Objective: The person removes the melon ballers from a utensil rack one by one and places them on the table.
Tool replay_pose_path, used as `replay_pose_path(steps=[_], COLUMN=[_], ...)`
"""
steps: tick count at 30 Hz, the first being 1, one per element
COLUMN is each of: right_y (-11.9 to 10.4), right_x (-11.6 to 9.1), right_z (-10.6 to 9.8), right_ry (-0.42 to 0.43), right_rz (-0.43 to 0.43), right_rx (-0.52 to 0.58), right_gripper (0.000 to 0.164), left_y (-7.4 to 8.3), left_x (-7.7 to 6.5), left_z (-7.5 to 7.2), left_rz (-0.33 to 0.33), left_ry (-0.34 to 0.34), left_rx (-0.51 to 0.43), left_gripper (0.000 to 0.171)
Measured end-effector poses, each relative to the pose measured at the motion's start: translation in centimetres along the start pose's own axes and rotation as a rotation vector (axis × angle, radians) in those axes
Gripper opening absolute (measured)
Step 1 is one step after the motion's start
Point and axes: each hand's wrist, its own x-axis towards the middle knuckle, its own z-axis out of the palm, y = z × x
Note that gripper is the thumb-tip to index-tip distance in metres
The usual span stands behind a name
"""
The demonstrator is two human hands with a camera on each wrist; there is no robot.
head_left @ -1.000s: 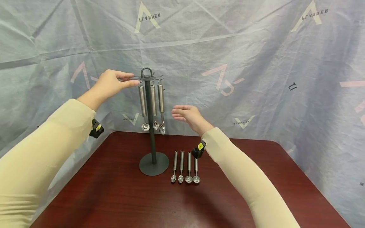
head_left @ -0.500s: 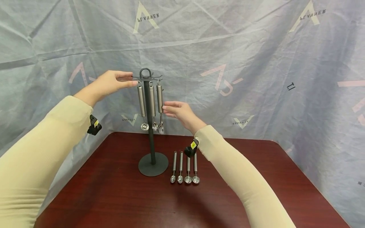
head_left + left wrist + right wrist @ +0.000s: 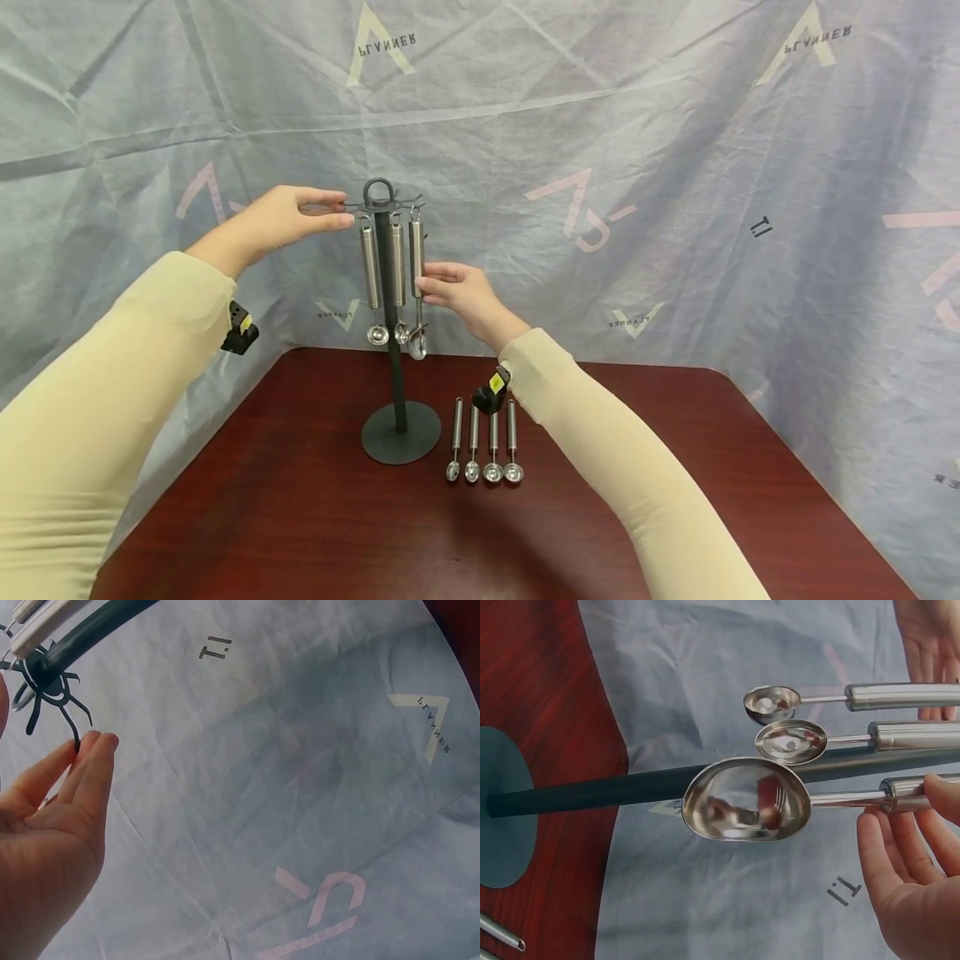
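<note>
In the head view my right hand [image 3: 471,298] pinches the lower handle of the rightmost hanging scoop [image 3: 417,250]. The right wrist view shows its large oval bowl [image 3: 746,801], with my thumb over the handle and fingers beneath. Two smaller metal scoops with round bowls, one [image 3: 398,265] in the middle and one [image 3: 371,265] at left, hang beside it on the dark stand [image 3: 397,375]. My left hand [image 3: 277,218] is at the stand's top left, fingers fairly straight. In the left wrist view its fingertips touch a hook [image 3: 69,727]; the thumb is mostly cut off.
Several more metal scoops [image 3: 492,472] lie in a row on the dark red table [image 3: 360,533], right of the stand's round base [image 3: 401,450]. My right wrist camera hides part of their handles. A grey printed cloth [image 3: 675,208] hangs behind the table.
My right hand has moved left from beside the stand and taken hold of the rightmost scoop's handle. My left hand stays at the stand's top left.
</note>
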Motion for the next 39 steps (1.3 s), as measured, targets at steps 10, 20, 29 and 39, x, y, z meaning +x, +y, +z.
replay_pose_path(steps=[10,20,29,39], right_y=[-0.4,-0.9,-1.0,-0.6], right_x=[0.1,-0.1,-0.5,-0.8], right_z=[0.1,-0.2,-1.0,-2.4], right_ry=[0.046,0.089,0.113,0.138], right_rz=[-0.002,-0.038,-0.039,-0.023], right_rx=[-0.067,-0.041,-0.062,-0.090], right_gripper=[0.038,0.036,0.037,0.034], left_y=[-0.1,-0.3,-0.3,-0.3], left_x=[-0.6,-0.6,-0.8,-0.8], left_z=[-0.2,0.1,0.2,1.0], left_rz=[0.035,0.040,0.060,0.056], left_ry=[0.029,0.065,0.107,0.209], left_rx=[0.025,0.042,0.055,0.049], left_gripper=[0.068,0.062,0.060,0.057])
